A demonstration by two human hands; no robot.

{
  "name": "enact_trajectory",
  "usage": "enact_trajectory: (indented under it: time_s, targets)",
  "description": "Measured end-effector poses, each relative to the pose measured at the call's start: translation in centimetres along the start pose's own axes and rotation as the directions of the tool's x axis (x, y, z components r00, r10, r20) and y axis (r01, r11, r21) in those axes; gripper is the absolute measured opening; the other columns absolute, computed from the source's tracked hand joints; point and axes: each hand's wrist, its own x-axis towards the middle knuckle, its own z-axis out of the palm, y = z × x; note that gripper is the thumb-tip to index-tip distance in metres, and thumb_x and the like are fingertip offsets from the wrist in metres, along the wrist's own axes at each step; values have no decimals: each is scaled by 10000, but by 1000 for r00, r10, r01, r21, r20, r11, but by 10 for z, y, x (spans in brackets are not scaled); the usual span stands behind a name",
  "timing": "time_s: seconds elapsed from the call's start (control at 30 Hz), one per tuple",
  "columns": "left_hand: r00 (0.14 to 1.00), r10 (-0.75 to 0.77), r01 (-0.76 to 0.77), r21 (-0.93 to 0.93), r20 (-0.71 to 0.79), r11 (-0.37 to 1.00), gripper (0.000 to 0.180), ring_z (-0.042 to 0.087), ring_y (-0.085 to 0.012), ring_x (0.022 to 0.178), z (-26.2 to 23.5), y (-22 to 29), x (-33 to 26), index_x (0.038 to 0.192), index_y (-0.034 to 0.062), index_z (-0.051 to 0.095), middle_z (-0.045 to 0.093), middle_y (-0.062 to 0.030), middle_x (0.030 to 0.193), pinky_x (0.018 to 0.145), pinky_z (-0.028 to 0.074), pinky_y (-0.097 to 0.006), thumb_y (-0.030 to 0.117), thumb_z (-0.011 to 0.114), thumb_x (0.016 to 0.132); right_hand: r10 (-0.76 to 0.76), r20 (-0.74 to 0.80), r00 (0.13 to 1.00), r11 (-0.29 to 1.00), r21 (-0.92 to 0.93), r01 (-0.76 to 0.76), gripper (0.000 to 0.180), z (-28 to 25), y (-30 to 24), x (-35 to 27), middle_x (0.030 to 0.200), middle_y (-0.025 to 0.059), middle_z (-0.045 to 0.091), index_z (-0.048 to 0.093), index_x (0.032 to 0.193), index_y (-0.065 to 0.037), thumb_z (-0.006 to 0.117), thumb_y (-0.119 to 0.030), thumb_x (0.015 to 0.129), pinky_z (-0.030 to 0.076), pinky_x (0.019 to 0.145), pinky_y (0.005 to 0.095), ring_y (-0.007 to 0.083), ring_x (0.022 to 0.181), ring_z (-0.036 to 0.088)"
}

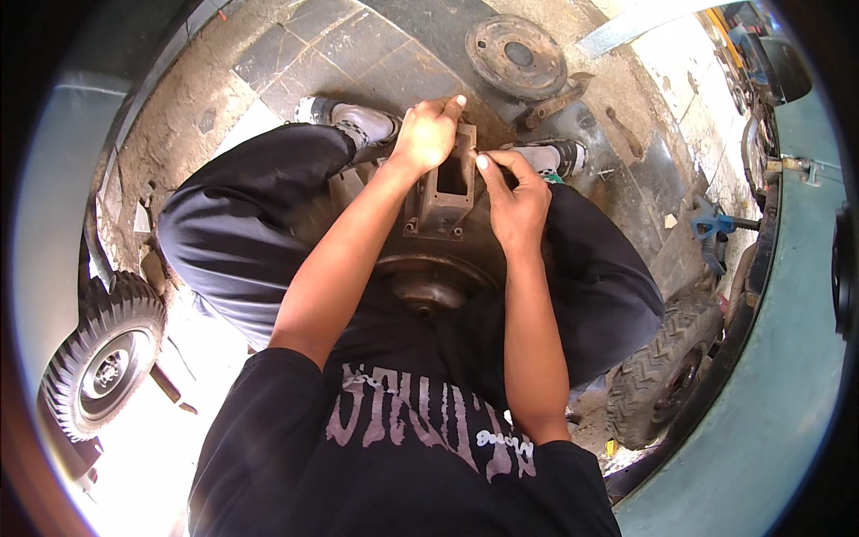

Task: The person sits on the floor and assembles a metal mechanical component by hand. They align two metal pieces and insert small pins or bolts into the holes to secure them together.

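Note:
Between my legs stands a worn metal housing (445,215) with a rectangular open top, flange holes at its near base and a dark hollow inside. My left hand (426,136) is closed over the far left part of its rim, fingers curled and partly hidden from above. At the right rim, my right hand (519,204) has thumb and forefinger pinched together. Whatever lies between those fingertips is too small to make out. Closer to me, under the housing, a round metal part (429,276) shows between my thighs.
A rusty round metal plate (516,55) lies ahead on the tiled floor, with a rusty bracket (557,103) beside it. A wrench-like tool (625,132) and a blue tool (713,228) lie to the right. Tyred wheels flank me, left (107,358) and right (667,380); a green vehicle panel (796,358) borders the right.

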Motion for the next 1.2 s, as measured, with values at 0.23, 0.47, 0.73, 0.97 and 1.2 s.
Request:
enact_trajectory:
  time_s: [0.23, 0.47, 0.73, 0.97, 1.2]
  targets:
    - [1000, -10, 10, -23, -20, 1000, 491, 665, -521, 1097, 1, -1, -1, 1085, -38, 732, 716, -327, 1044, 969, 510, -531, 396, 501, 1096, 28, -12, 1000, 996, 87, -27, 194, 9, 4, 4, 962, 106, 819, 815, 1082, -62, 841, -160, 917, 570, 824, 322, 194, 887, 775]
    - [998, 48, -45, 71, -31, 996, 525, 739, -356, 866, 1, 2, 2, 1078, -46, 728, 757, -242, 908, 859, 550, -442, 432, 515, 1104, 112, 98, 989, 980, 155, -126, 243, 9, 21, 38, 899, 97, 808, 803, 1123, -11, 849, -126, 914, 553, 695, 286, 120, 735, 709]
    - [997, 56, -52, 94, -47, 994, 481, 655, -516, 1118, 2, -2, -1, 1099, -14, 747, 710, -323, 1069, 980, 510, -545, 398, 499, 1096, 324, -2, 946, 924, 216, -315, 236, 18, 15, 7, 831, 60, 781, 806, 1040, 0, 886, -154, 881, 524, 632, 260, 92, 651, 653]
    - [996, 84, -83, 148, -2, 986, 467, 651, -511, 1137, -1, 4, -2, 1111, -10, 745, 712, -317, 1105, 1004, 500, -548, 381, 489, 1100, 297, 4, 955, 891, 357, -279, 239, 31, 27, 50, 860, 64, 776, 787, 1026, 11, 887, -157, 888, 494, 590, 273, 91, 649, 621]
    - [981, 193, -188, 196, -9, 962, 481, 649, -522, 1096, 4, -14, 1, 1063, -9, 724, 711, -313, 1057, 955, 496, -561, 414, 498, 1096, 326, 29, 945, 910, 259, -322, 260, 18, 13, 13, 857, 51, 754, 777, 1033, 25, 887, -164, 894, 474, 596, 256, 82, 657, 591]
